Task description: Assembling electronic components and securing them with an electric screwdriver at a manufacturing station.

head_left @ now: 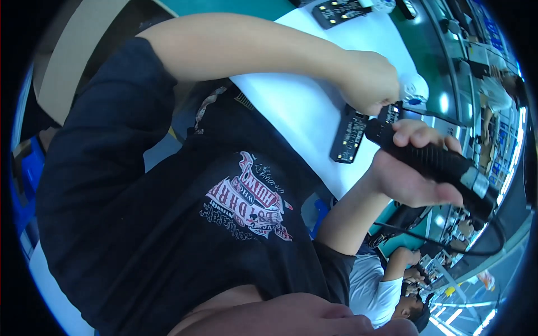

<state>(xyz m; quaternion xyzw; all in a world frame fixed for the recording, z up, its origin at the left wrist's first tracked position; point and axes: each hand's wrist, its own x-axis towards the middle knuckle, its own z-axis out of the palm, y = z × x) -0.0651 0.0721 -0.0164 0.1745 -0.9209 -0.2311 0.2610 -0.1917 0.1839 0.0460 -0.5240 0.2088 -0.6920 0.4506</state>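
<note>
My right hand (pixel 412 168) grips a black corded electric screwdriver (pixel 431 162), a thick ribbed cylinder with a grey band near its cable end. Its narrower end points toward my left hand (pixel 372 84), which reaches across from the top. The left fingers are closed, but whatever lies between them is hidden. Below that hand, a black circuit board (pixel 350 135) with small pale parts rests on a white work surface (pixel 291 106). A second black board (pixel 390 112) shows partly beside it, close to the screwdriver's narrow end.
A further black board (pixel 339 12) lies at the top of the white surface. Next to my left hand sits a round white part (pixel 414 89). The black cable (pixel 448 246) loops below the screwdriver. A co-worker in a white shirt (pixel 372 288) is at the lower right.
</note>
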